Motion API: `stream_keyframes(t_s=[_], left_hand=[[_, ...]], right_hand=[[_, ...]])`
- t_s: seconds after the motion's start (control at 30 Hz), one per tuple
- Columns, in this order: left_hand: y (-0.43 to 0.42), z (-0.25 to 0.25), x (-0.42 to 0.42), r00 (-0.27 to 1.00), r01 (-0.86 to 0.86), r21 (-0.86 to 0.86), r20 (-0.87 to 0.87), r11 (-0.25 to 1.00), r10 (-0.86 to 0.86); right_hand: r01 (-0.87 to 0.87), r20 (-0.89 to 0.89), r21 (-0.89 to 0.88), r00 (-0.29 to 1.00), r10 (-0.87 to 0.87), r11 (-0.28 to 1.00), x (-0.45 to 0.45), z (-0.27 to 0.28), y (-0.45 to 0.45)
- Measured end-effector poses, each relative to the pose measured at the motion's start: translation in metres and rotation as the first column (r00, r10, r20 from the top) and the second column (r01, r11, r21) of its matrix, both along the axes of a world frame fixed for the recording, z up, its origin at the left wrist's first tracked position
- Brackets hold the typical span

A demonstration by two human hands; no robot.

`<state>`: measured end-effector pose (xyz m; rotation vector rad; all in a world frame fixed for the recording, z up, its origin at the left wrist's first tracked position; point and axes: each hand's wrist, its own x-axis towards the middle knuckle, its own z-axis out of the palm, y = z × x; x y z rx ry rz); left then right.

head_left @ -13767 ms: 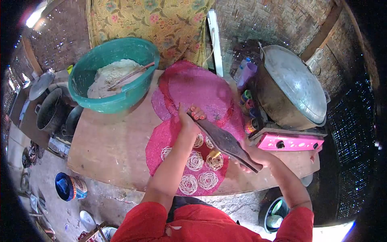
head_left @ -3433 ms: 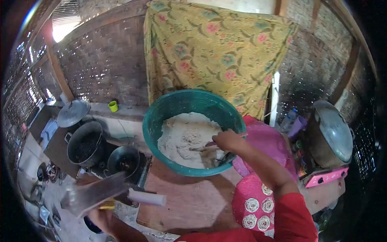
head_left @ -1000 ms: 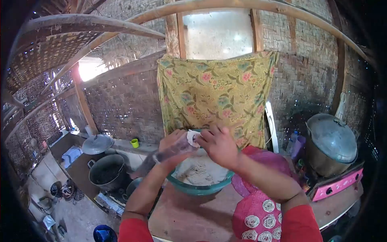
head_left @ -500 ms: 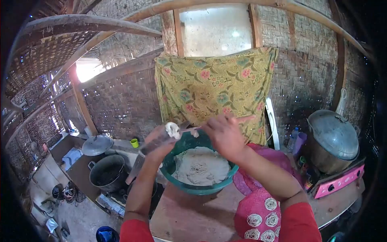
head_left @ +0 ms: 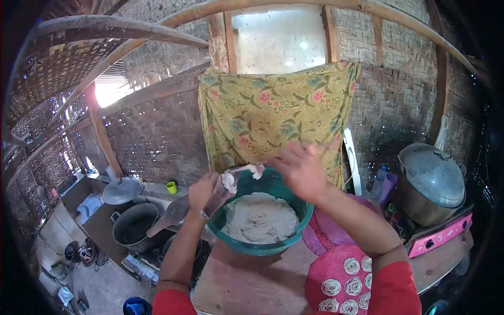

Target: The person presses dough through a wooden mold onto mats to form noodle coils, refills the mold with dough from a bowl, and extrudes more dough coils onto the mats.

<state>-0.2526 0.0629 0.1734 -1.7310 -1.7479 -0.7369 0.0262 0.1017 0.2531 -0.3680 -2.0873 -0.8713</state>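
My left hand [head_left: 201, 193] is closed around a greyish, tube-like dough press [head_left: 216, 198], whose long handle slants down to the left. White dough [head_left: 229, 182] fills its upper mouth. In my right hand [head_left: 302, 170] is a thin stick [head_left: 270, 163], with a lump of dough [head_left: 257, 171] clinging near its far end beside the press. Both hands are above the far side of a green basin [head_left: 252, 249]. Pale, sticky dough [head_left: 265, 223] lies in the basin. The fingers of my right hand are slightly blurred.
Pink round mats [head_left: 317, 278] at lower right carry several nests of dough strands [head_left: 353, 286]. Left are a dark pot [head_left: 135, 223], a loose lid [head_left: 122, 190] and a yellow-green cup [head_left: 171, 187]. A large lidded pot [head_left: 431, 178] sits on a pink stove [head_left: 441, 237] at right.
The press has tilted, its mouth now leaning toward the right and its handle swung out to the left. My right hand and the stick have shifted slightly right and lower.
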Motion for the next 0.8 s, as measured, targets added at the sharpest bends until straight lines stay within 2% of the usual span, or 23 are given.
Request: stream_keyframes(t_s=[0.03,0.1,0.13,0.17,0.2,0.3,0.37,0.4,0.43,0.5,0.53,0.57,0.63,0.67,0.7,0.73,0.77,0.8], left_hand=[[0.002,0.003,0.003,0.998,0.06,0.057,-0.035,0.997,-0.058],[0.001,0.012,-0.001,0.993,0.104,0.077,-0.054,0.992,-0.101],[0.0,0.018,-0.001,0.988,0.144,0.106,-0.073,0.984,-0.136],[0.001,0.018,0.008,0.997,0.062,0.105,-0.059,0.993,-0.056],[-0.002,0.022,0.019,0.996,0.066,0.103,-0.061,0.992,-0.06],[-0.015,0.03,0.037,0.986,0.167,0.134,-0.016,0.977,-0.166],[-0.019,0.031,0.037,0.975,0.2,0.028,-0.105,0.979,-0.196],[0.001,0.01,0.022,0.975,0.197,0.028,-0.105,0.98,-0.193],[0.036,-0.028,-0.006,0.881,0.407,0.165,0.187,0.898,-0.434],[0.042,-0.042,-0.035,0.651,0.532,0.355,0.409,0.769,-0.639],[0.028,-0.032,-0.039,0.878,0.316,0.152,0.327,0.936,-0.35],[0.017,-0.022,-0.038,0.985,0.028,-0.01,0.172,1.0,-0.026],[0.005,-0.001,-0.017,0.991,0.01,0.057,0.135,0.998,-0.017],[0.002,0.002,-0.011,0.995,-0.01,0.109,0.102,0.994,-0.001],[0.024,-0.016,-0.023,0.973,0.097,0.249,0.182,0.964,-0.145],[0.03,-0.014,-0.018,0.928,0.198,0.39,0.22,0.899,-0.3],[0.033,-0.012,-0.013,0.975,0.167,0.341,0.084,0.925,-0.207],[0.019,0.006,0.007,0.992,0.124,0.3,-0.059,0.946,-0.112]], right_hand=[[0.008,0.0,-0.008,1.0,-0.008,1.0,-0.002,-0.001,-0.001],[0.06,0.159,0.048,0.985,-0.067,0.997,-0.014,0.0,-0.003],[0.064,0.156,0.055,0.985,-0.072,0.996,-0.019,0.001,-0.002],[0.028,0.117,0.028,0.993,-0.031,0.999,-0.023,0.0,0.0],[-0.009,0.078,-0.004,0.997,0.01,1.0,-0.027,-0.005,0.0],[-0.103,0.041,-0.024,0.994,0.104,0.994,-0.042,-0.028,0.001],[-0.116,0.041,-0.045,0.992,0.118,0.992,-0.043,-0.042,0.005],[-0.13,0.043,-0.072,0.99,0.133,0.989,-0.041,-0.047,0.007],[-0.136,0.043,-0.078,0.989,0.14,0.988,-0.038,-0.049,0.008],[-0.025,0.03,-0.091,0.999,0.028,0.995,-0.028,-0.046,0.014],[-0.027,0.025,-0.089,0.999,0.03,0.996,-0.021,-0.042,0.015],[-0.009,-0.063,-0.178,0.998,-0.003,0.984,-0.013,-0.036,0.016],[-0.029,-0.238,-0.324,0.97,-0.052,0.945,-0.012,-0.033,0.022],[-0.028,-0.239,-0.325,0.969,-0.054,0.945,-0.022,-0.045,0.035],[-0.099,-0.312,-0.464,0.948,-0.058,0.88,-0.035,-0.065,0.048],[-0.18,-0.382,-0.58,0.921,-0.071,0.795,-0.046,-0.074,0.047],[-0.182,-0.382,-0.577,0.922,-0.065,0.796,-0.054,-0.086,0.041],[-0.332,-0.468,-0.651,0.883,-0.016,0.683,-0.062,-0.094,0.026]])
